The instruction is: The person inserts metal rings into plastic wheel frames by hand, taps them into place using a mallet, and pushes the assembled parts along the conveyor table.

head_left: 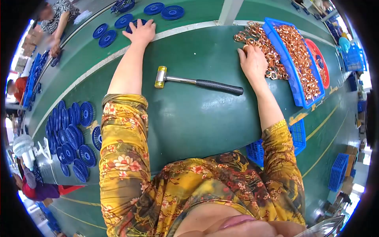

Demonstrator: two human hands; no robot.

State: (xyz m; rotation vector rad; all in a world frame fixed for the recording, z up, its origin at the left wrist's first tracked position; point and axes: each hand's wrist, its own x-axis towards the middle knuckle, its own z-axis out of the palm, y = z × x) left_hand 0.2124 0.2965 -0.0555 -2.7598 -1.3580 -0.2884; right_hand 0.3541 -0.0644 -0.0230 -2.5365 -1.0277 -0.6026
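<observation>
My left hand (141, 32) reaches to the far side of the table with its fingers spread over a blue spoked plastic disc (132, 28). More blue discs (172, 12) lie around it. At the edge of a loose pile of copper-coloured rings (278, 70), my right hand (254, 62) rests with the thumb apart from the bent fingers. Its fingertips are partly hidden among the rings, and no ring shows clearly in its grasp. Between my arms lies a hammer (197, 81) with a yellowish transparent head and a black grip, touched by neither hand.
A long blue tray (294, 77) full of copper rings stands right of the pile, beside a red round tray (324, 73). Many blue discs (68, 138) are heaped at left. A blue basket (298, 136) sits below the table's right edge. Another person (59, 23) works at upper left.
</observation>
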